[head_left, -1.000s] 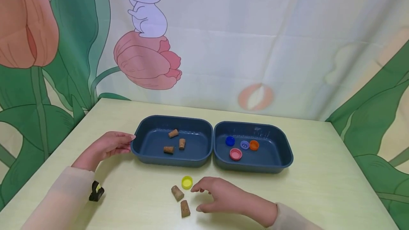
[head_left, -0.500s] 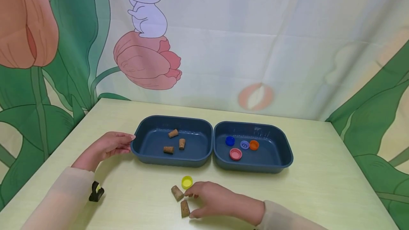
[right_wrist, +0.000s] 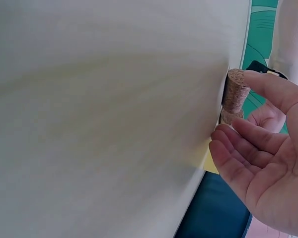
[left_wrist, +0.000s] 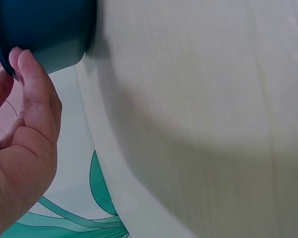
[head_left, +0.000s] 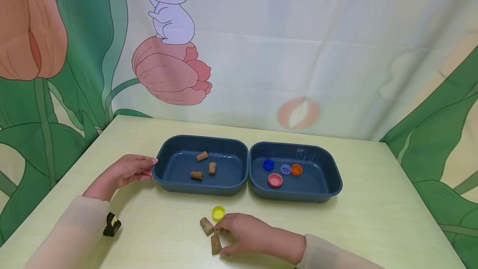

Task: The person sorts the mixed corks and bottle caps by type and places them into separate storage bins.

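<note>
My left hand (head_left: 128, 171) pinches the left end of a dark blue tray (head_left: 203, 190), thumb and fingers at its rim; the left wrist view shows this rim (left_wrist: 1, 44) up close. Several corks lie about: three in that tray, and two on the table. My right hand (head_left: 248, 233) rests low beside the nearer table cork (head_left: 215, 244), its thumb at the cork's near end and its fingertips by the other cork (head_left: 206, 226). In the right wrist view the thumb meets the cork (right_wrist: 236, 91), while the other fingers stay loosely bent. A yellow bottle cap (head_left: 218, 213) sits just behind.
A second dark blue tray (head_left: 295, 196) adjoins the first on the right. Inside it are a blue cap (head_left: 268, 165), a lilac cap (head_left: 285, 169), an orange cap (head_left: 296, 169) and a pink cap (head_left: 275, 180). A printed curtain (head_left: 254, 65) hangs behind the table (head_left: 373, 219).
Over the last second my right hand has moved left and slightly nearer, from beside the yellow cap to the two table corks. My left hand has stayed at the tray.
</note>
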